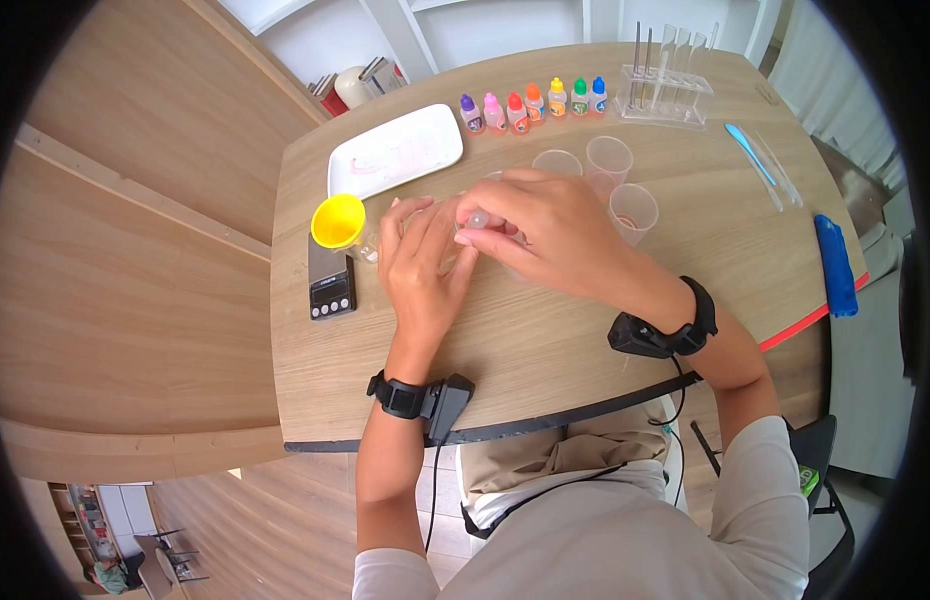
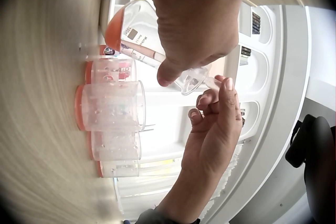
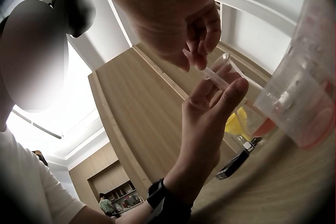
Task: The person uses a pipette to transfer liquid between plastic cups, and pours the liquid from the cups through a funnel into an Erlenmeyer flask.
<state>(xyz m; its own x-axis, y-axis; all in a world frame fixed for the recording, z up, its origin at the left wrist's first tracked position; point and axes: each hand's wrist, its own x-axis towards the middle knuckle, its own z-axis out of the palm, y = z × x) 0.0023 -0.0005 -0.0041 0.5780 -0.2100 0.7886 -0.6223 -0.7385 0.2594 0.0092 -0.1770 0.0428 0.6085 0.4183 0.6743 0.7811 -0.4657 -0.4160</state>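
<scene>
My left hand grips a clear conical flask by its neck; the flask is tilted and holds orange-pink liquid. From the right, my right hand pinches the bulb of a clear plastic dropper between thumb and fingers. The dropper's stem goes into the flask's mouth, and pinkish liquid shows along a tube inside the flask in the left wrist view. In the head view the hands hide most of the flask. Clear plastic cups with reddish liquid at the bottom stand just beyond my right hand.
Left of my hands, a yellow funnel-like piece sits by a black scale. Behind are a white tray, several colour bottles and a test tube rack. Rods and a blue cloth lie right.
</scene>
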